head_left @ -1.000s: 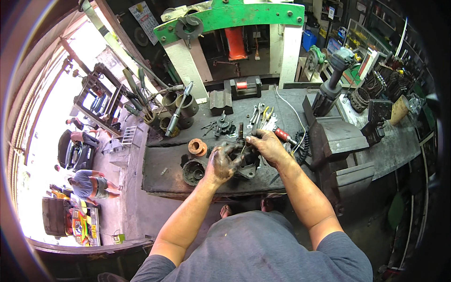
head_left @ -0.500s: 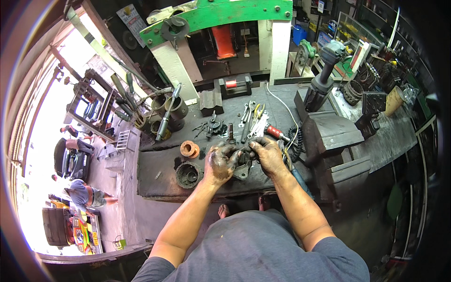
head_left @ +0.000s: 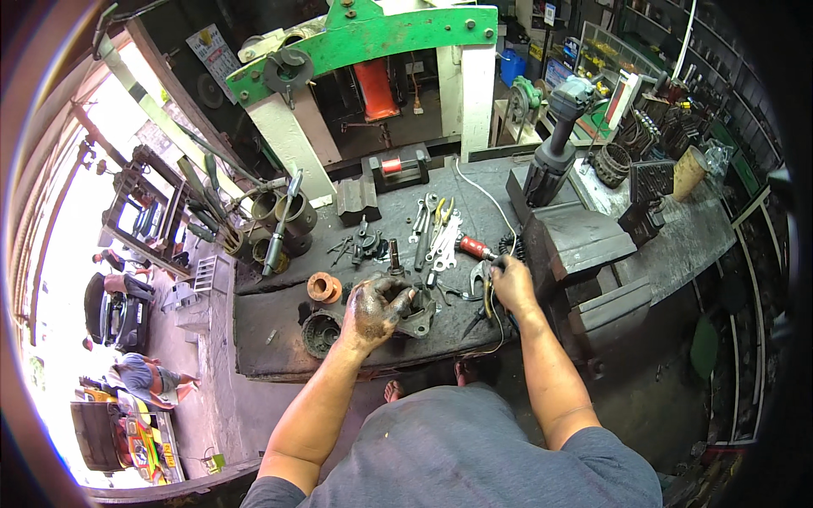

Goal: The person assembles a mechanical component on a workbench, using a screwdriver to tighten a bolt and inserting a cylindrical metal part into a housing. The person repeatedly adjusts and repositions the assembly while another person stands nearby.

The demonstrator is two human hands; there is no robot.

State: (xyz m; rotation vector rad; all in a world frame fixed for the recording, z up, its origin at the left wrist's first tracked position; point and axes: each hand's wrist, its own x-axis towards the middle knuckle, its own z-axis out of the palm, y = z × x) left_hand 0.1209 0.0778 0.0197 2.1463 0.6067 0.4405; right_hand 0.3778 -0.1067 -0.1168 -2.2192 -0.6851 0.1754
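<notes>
My left hand, blackened with grease, is curled over a dark metal housing near the bench's front edge. Its thumb and fingers come together; what they pinch, if anything, is too small to tell. A metal shaft stands upright just beyond that hand. Farther right, my right hand has its fingers closed beside a pair of pliers, and whatever is in them is hidden. To the left of my left hand sit a rusty orange spool-shaped part and a round toothed housing.
Several wrenches and a red air tool lie mid-bench, with a white cable running past. A bench vise rises at the right. A green-topped press frame stands behind. At the left, people are outside near vehicles.
My hands were together over the housing and have parted. The right hand has moved right to the pliers; the left stays by the housing. The whole view has shifted slightly.
</notes>
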